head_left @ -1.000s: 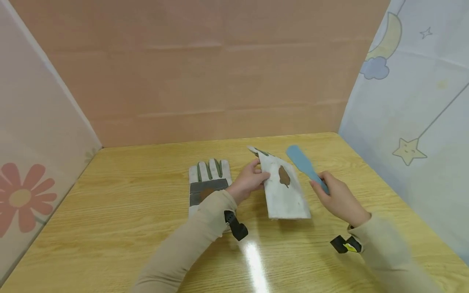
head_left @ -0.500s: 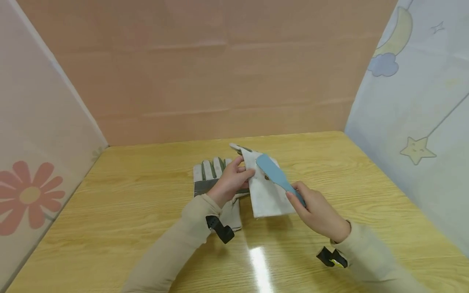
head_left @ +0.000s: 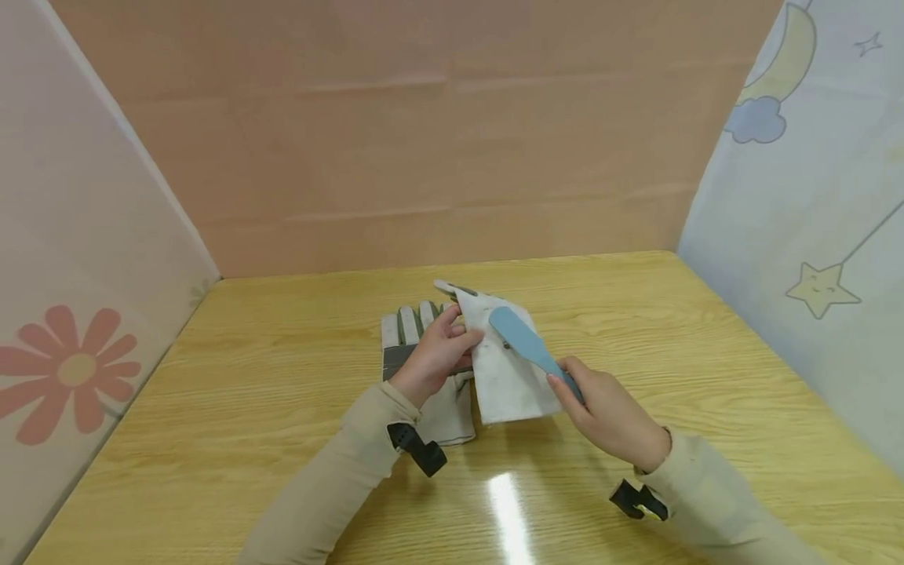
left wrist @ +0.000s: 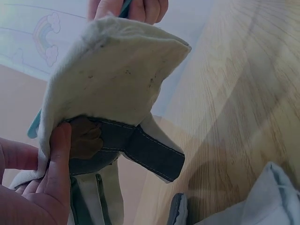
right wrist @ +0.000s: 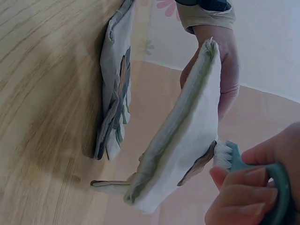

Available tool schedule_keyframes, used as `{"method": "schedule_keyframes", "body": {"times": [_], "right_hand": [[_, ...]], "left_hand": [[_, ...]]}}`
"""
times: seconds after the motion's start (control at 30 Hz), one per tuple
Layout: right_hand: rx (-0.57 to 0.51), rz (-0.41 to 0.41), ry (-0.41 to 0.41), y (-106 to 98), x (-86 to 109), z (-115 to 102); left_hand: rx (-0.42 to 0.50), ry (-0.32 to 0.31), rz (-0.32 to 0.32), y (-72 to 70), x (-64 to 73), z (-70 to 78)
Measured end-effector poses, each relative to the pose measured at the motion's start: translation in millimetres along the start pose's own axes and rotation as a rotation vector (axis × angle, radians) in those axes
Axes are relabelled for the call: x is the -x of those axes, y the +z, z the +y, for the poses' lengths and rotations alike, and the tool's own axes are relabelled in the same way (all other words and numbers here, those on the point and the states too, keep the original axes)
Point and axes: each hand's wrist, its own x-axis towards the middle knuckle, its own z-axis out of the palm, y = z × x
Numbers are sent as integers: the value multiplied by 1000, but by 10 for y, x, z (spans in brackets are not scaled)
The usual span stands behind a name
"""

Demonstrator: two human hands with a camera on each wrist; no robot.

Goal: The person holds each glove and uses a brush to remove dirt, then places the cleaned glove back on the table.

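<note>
My left hand (head_left: 434,357) pinches the edge of a white work glove (head_left: 504,396), lifted off the table with its fingers pointing away. In the left wrist view its other side shows a dark grey band (left wrist: 115,136) and a brown patch (left wrist: 86,138). My right hand (head_left: 614,416) grips the handle of a blue brush (head_left: 526,343). The white bristles (right wrist: 222,155) meet a brown patch (right wrist: 198,164) on the glove's near face, mostly covered by the brush in the head view. A second glove (head_left: 446,420) lies flat on the table, partly behind my left hand.
The wooden table (head_left: 254,377) runs back to a plain pinkish-brown backdrop (head_left: 452,173). A flower-printed panel (head_left: 78,196) stands on the left, and one with a moon and star (head_left: 784,204) on the right.
My right hand has brought the brush left onto the held glove, over its brown patch. My left hand has shifted the glove left, now overlapping the second glove more.
</note>
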Motion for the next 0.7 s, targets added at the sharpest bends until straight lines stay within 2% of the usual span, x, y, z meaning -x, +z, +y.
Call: {"method": "schedule_keyframes", "body": {"times": [0.4, 0.7], "right_hand": [[22, -43, 68, -6, 34, 17], [62, -28, 42, -41, 34, 27]], "left_hand": [[11, -3, 0, -46, 6, -6], [15, 4, 1, -77, -3, -5]]}}
